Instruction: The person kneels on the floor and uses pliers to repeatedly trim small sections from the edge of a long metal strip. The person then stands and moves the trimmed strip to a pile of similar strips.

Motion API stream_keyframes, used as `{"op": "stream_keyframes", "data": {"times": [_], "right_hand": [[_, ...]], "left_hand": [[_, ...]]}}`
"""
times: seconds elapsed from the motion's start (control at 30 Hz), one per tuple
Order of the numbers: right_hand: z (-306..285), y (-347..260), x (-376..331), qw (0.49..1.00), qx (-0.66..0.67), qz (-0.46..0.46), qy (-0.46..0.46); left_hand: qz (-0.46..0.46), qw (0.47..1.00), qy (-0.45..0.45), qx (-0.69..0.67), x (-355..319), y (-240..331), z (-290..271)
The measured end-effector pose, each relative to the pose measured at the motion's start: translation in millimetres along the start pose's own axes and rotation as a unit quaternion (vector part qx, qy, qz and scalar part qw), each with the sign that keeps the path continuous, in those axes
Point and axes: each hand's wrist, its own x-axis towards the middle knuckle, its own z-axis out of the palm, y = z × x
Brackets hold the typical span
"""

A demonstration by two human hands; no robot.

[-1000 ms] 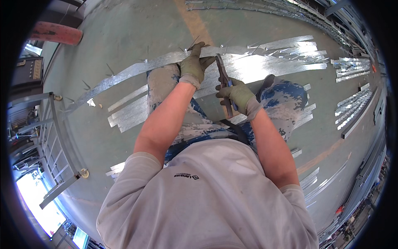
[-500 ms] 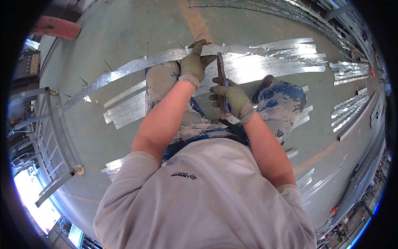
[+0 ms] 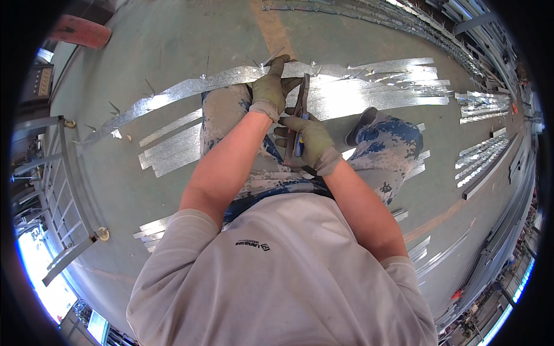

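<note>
Bare green floor (image 3: 190,34) spreads wide ahead of the hands, while a grey metal rack (image 3: 60,190) closes off the far left. One long spiked metal strip (image 3: 190,87) runs leftward from under the left hand (image 3: 269,89), which presses down on it, fingers closed. Just behind, the right hand (image 3: 309,141) is clamped around one pair of snips (image 3: 297,118); their tips are hard to make out. Flat strips (image 3: 398,86) lie stacked rightward, too overlapped to count.

snips (image 3: 300,115) jaws hidden behind left hand (image 3: 271,89), strip ends (image 3: 173,98) blurred twd rim
</note>
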Motion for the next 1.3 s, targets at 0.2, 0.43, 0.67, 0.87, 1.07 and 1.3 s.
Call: {"op": "stream_keyframes", "data": {"times": [0.2, 0.43, 0.67, 0.87, 1.07, 1.3], "right_hand": [[-3, 3, 7, 0.998, -0.054, -0.011, 0.030], [-10, 4, 8, 0.997, -0.070, -0.027, 0.021], [-9, -3, 2, 0.993, -0.117, -0.009, 0.035], [-16, -5, 1, 0.987, -0.151, -0.024, 0.045], [-11, -7, 1, 0.968, -0.232, -0.029, 0.096], [-30, 8, 28, 0.776, -0.569, -0.142, 0.235]], "left_hand": [[-0.021, 1.000, -0.009, 0.012, 1, 2, -1], [0.011, 0.999, -0.008, 0.031, 3, -3, 0], [-0.011, 0.998, 0.002, -0.055, 4, -2, -1], [0.021, 1.000, -0.012, 0.018, -2, 0, 2], [-0.024, 0.998, 0.018, -0.057, 0, 2, 0], [0.034, 0.996, -0.033, 0.076, 2, -6, -4]]}}
